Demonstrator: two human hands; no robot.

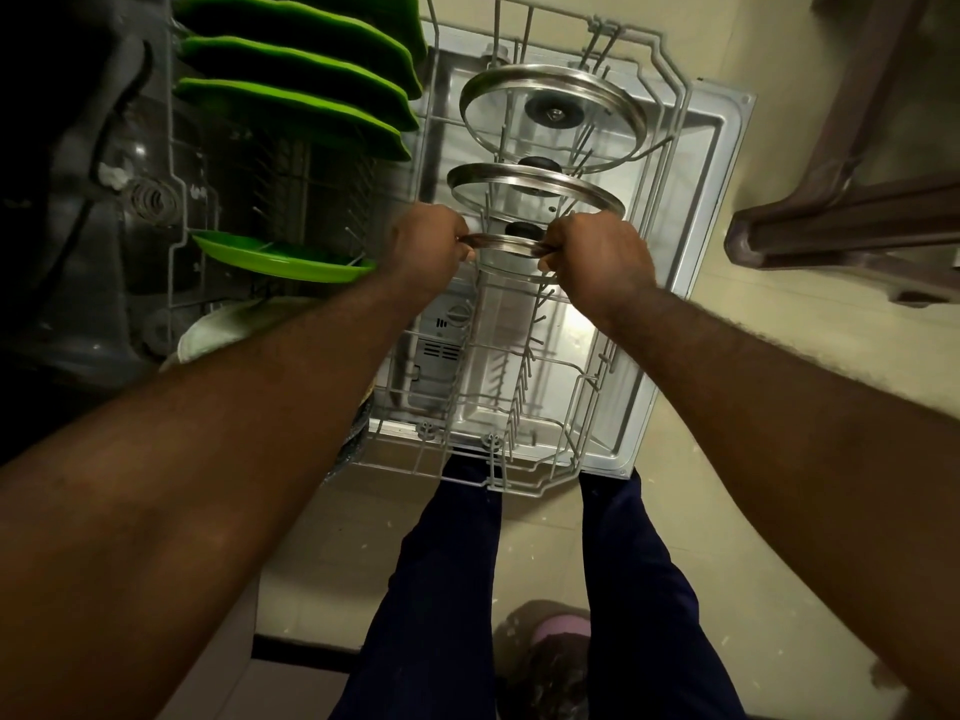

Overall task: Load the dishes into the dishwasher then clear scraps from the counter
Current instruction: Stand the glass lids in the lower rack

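I hold a glass pot lid (pixel 506 245) with a steel rim and black knob over the grey wire dishwasher rack (pixel 519 480). My left hand (pixel 426 246) grips its left edge and my right hand (pixel 597 262) grips its right edge. Two more glass lids stand in the rack beyond it: a middle lid (pixel 535 187) and a larger far lid (pixel 553 114). Green plates (pixel 301 85) stand in a row at the upper left, and one more green plate (pixel 280 257) sits lower down.
The rack is pulled out over the open dishwasher door (pixel 711 210). A white plate (pixel 218 330) lies under my left forearm. The dark machine interior (pixel 93 200) lies on the left. A brown plastic chair (pixel 852 220) stands at right on the tiled floor.
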